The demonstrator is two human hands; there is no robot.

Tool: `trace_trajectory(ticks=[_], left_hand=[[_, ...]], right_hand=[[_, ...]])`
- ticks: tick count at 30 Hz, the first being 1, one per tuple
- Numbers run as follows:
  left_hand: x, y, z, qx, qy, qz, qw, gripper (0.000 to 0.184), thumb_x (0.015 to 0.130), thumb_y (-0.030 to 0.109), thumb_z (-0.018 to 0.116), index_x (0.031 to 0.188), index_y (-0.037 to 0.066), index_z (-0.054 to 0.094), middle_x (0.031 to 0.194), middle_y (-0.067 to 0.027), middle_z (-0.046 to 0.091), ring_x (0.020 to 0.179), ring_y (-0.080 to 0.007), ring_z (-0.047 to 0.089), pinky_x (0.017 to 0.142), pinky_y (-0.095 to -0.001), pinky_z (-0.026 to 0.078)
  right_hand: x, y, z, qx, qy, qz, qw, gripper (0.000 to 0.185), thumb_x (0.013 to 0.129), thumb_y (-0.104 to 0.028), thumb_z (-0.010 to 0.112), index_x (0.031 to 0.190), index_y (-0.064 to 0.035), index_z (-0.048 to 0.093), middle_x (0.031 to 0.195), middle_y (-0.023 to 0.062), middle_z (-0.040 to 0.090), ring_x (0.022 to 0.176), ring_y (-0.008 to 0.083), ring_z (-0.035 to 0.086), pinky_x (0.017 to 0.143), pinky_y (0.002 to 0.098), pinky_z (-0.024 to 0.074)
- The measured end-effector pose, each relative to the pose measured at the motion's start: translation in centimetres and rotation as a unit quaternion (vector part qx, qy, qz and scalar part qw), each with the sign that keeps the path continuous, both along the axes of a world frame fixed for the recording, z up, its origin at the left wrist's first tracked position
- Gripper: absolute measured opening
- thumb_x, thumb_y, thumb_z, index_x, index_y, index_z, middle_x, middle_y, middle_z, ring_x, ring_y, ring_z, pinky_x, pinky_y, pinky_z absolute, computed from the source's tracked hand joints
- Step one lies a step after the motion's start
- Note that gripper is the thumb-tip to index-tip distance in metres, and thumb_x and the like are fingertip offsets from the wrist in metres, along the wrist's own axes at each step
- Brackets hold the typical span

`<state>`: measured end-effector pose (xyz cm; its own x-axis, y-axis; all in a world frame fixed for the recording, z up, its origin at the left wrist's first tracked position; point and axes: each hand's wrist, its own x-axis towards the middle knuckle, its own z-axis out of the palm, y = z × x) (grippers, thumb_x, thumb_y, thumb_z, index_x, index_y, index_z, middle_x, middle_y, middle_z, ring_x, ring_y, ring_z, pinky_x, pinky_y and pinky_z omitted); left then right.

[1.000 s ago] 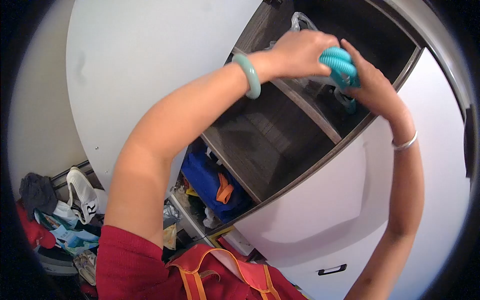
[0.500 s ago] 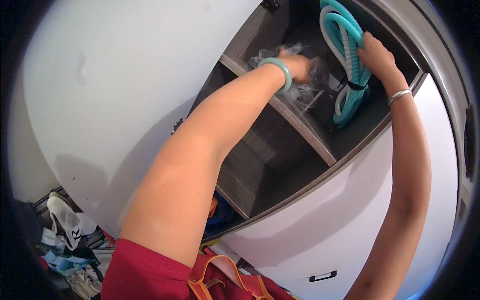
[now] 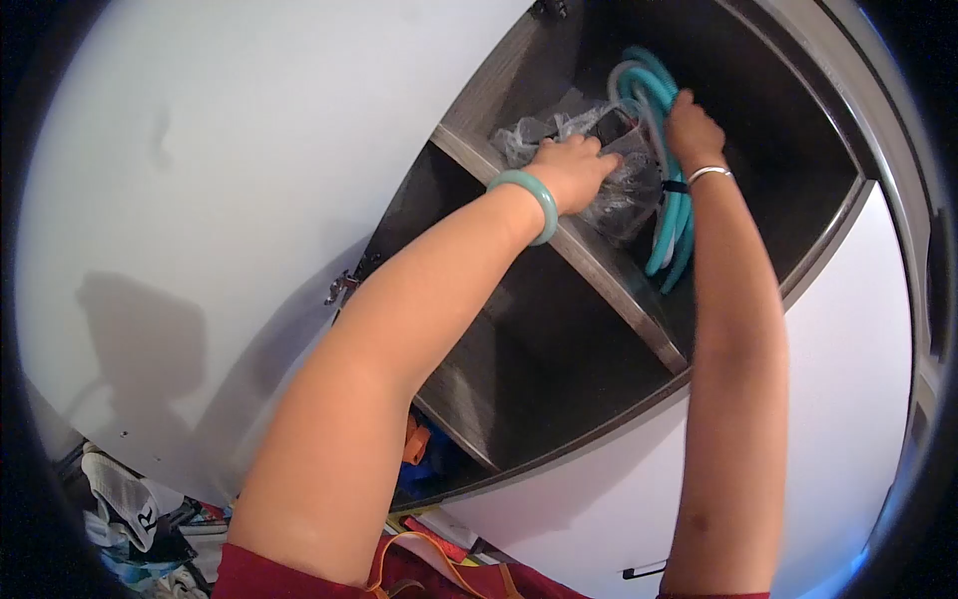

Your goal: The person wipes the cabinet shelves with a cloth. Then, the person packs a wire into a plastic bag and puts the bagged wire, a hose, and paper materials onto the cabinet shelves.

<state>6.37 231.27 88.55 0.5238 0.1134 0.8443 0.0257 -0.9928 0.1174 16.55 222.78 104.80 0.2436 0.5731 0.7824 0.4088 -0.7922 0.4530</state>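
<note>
L hand [image 3: 571, 172]: fingers spread, resting on clear bag [image 3: 631, 198]. R hand [image 3: 696, 132]: fingers curled at teal hose [image 3: 680, 215], can't tell if gripping. Hose has shifted over vs. half a sec ago, so it's now up against the bag, both in top compartment [image 3: 783, 140]. Bag's got smth dark inside; bottom compartment [image 3: 462, 467], partly hidden, holds blue item [image 3: 429, 473] w/ orange strap [image 3: 415, 441].

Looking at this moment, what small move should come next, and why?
Probably ease the right hand off the hose: it lies bundled inside the upper compartment, beside the plastic bag that the left hand touches.
</note>
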Motion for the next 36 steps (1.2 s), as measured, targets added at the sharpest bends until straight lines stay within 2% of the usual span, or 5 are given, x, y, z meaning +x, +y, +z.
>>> trace_trajectory(ticks=[10,18,22,31,36], left_hand=[[-0.6,-0.4,0.3,0.058,-0.057,0.023,0.996,0.045,0.073,0.019,0.064,0.115,0.012,0.05,0.104,-0.0148,0.052,0.109,-0.0321,0.043,0.1,-0.055,0.02],[-0.5,-0.4,0.1,0.063,-0.101,0.089,0.989,0.042,0.073,0.019,0.064,0.114,0.016,0.053,0.102,-0.0104,0.054,0.106,-0.0284,0.046,0.095,-0.0559,0.027],[-0.3,0.1,0.1,0.013,-0.072,0.068,0.995,0.04,0.073,0.018,0.064,0.113,0.016,0.055,0.101,-0.0099,0.055,0.102,-0.0285,0.048,0.082,-0.0492,0.041],[0.1,0.2,0.0,0.023,-0.088,0.058,0.994,0.032,0.076,0.018,0.058,0.107,0.011,0.057,0.106,-0.0132,0.054,0.102,-0.03,0.05,0.083,-0.0438,0.044],[-0.3,1.0,0.5,-0.009,-0.022,0.011,1.0,0.034,0.076,0.022,0.059,0.105,0.006,0.054,0.105,-0.0167,0.054,0.106,-0.0326,0.047,0.087,-0.0431,0.04]], right_hand=[[1.9,-0.9,-1.7,-0.003,0.251,0.27,0.93,0.066,0.076,-0.038,0.057,0.126,-0.0031,0.03,0.118,0.0278,0.047,0.112,0.0393,0.045,0.095,0.044,0.0348],[1.7,-0.7,-1.1,0.0,0.141,-0.024,0.99,0.06,0.084,-0.042,0.048,0.13,-0.0084,0.031,0.118,0.0225,0.05,0.111,0.0371,0.047,0.092,0.0427,0.0371],[10.6,2.9,-2.4,0.126,0.266,0.172,0.94,0.07,0.082,-0.056,0.041,0.124,-0.0007,0.036,0.119,0.0248,0.048,0.11,0.0417,0.045,0.094,0.0473,0.0352],[11.4,2.7,-3.5,0.058,0.16,0.249,0.954,0.054,0.09,-0.041,0.032,0.116,0.0051,0.045,0.114,0.0284,0.049,0.109,0.041,0.045,0.092,0.0447,0.0368],[5.9,1.5,-4.1,0.099,0.164,0.244,0.951,0.032,0.085,-0.016,0.045,0.108,0.0061,0.05,0.108,0.0242,0.054,0.101,0.0348,0.051,0.089,0.0394,0.0406]])
